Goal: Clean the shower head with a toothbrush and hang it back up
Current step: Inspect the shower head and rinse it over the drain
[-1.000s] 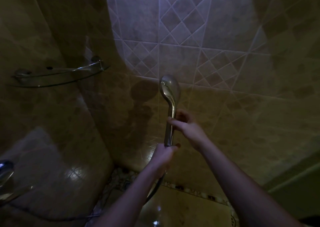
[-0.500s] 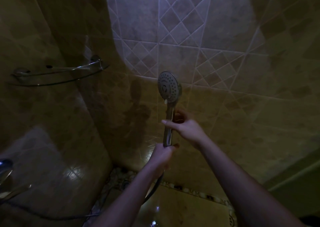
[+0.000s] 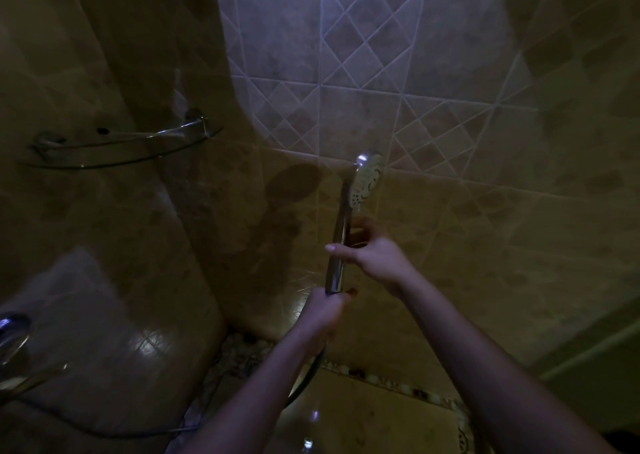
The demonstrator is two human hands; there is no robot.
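Note:
A chrome shower head (image 3: 367, 180) on a long handle stands upright in front of me, its nozzle face turned to the right. My left hand (image 3: 323, 311) grips the bottom of the handle where the hose (image 3: 308, 377) joins. My right hand (image 3: 372, 254) holds the handle higher up, index finger stretched across it. A thin object may lie in the right hand behind the handle; the dim light hides whether it is a toothbrush.
A curved glass corner shelf (image 3: 114, 149) hangs on the left wall. A chrome tap fitting (image 3: 12, 339) sticks out at the far left. The hose trails down over the tiled floor (image 3: 363, 419). Tiled walls close in ahead and left.
The shower head has rotated about its handle: its back faced me, then the nozzle face, and now the face points right. Both hands stay on the handle.

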